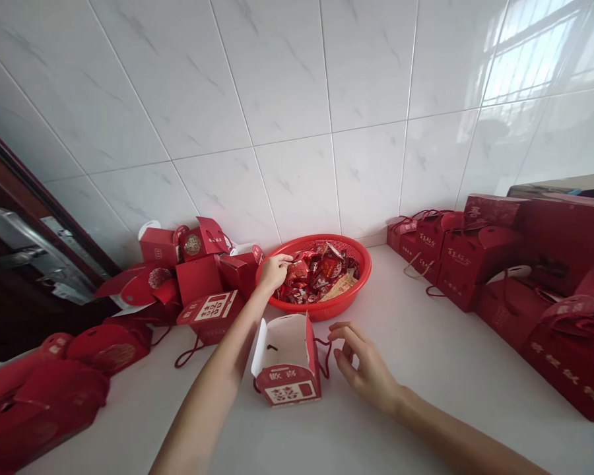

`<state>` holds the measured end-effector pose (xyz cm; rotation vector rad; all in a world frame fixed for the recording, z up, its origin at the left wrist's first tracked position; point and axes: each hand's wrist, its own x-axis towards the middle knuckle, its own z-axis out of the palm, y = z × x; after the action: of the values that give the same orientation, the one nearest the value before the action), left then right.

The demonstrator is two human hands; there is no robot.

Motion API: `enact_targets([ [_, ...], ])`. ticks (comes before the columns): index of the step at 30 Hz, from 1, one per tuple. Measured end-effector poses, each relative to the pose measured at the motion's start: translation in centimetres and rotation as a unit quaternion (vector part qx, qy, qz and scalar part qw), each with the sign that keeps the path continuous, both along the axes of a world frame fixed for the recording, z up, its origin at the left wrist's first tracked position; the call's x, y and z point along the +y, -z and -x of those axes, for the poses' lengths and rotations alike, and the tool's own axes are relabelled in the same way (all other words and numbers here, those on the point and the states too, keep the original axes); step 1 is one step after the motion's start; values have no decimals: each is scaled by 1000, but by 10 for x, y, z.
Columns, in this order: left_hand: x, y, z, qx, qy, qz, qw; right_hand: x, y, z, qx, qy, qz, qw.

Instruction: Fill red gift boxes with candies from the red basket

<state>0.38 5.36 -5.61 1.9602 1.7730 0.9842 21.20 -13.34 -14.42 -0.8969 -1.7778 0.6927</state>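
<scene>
My left hand (274, 273) reaches into the left side of a red plastic basket (359, 277) heaped with wrapped candies (327, 268). Its fingers close over a red-wrapped candy (297, 270); the thumb is mostly hidden. In front of the basket stands a small red gift box (287, 376) with its top open, a white inside and red cord handles. A small dark slot or mark shows inside it. My right hand (363, 363) hovers to the right of this box, fingers loosely bent and apart, holding nothing. Its fingertips are close to the box's right cord (325, 359).
Red gift boxes (212, 310) cluster at the left on the white tabletop (376, 429). More red boxes (480, 264) line the right side, by a large red carton (554, 244). A tiled wall (297, 178) rises behind, and a door handle (20, 244) is at far left.
</scene>
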Motion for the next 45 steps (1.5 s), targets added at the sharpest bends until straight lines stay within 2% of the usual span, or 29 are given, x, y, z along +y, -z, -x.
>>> enact_targets([
  [9,-10,-7,-2,-39,-28,-6,999,2,2,0,-12,1,6,1000],
  [15,-8,-2,-2,-96,-48,36,994,1,2,0,-13,0,11,1000],
  [22,1,4,-3,-158,-26,94,983,2,4,0,-11,-3,7,1000],
  [27,3,7,-3,-136,11,108,985,2,3,0,1,3,-22,1000],
  [31,4,9,-5,-72,41,103,991,10,-15,-7,48,41,-86,994],
  [35,5,10,-8,-8,61,100,993,46,-56,-12,65,82,-125,987],
  [37,6,10,-9,20,61,99,993,77,-79,-9,22,101,-75,992],
  [39,5,8,-10,47,49,99,993,112,-96,-1,-99,124,-8,987],
  [40,4,7,-10,60,38,96,993,129,-102,5,-177,136,36,974],
  [43,2,4,-9,97,-8,74,992,168,-107,25,-253,129,105,953],
  [45,1,3,-7,119,-38,61,990,181,-104,36,-290,112,143,940],
])
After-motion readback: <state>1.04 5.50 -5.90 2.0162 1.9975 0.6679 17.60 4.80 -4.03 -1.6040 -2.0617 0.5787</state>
